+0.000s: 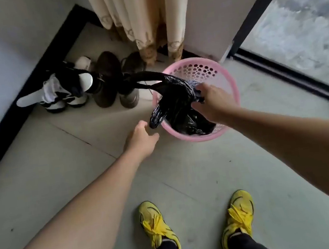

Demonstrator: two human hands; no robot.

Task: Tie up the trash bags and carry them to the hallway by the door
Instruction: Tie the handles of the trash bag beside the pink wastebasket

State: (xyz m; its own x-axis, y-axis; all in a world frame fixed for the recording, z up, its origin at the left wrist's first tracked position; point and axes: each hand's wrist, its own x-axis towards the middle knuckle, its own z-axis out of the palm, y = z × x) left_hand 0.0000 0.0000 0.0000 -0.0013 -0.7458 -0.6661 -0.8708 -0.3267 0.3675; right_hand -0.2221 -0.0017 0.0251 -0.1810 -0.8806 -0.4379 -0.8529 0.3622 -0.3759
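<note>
One black trash bag (178,105) sits in the pink basket (195,139), handles stretched toward 10 o'clock; right hand (213,103) pinches its rim, left hand (140,138) hovers loosely spread at 8 o'clock.

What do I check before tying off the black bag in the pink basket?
1. Right hand grips the black trash bag: ok.
2. Left hand holds the near flap: not ok, fingers open beside it.
3. Bag knotted: not ok, top loose.
4. Bag bottom seated in the pink basket: ok.
5. Bag load or tears: cannot tell.
6. Shoes clear of the basket: ok, they stand to its left.
</note>
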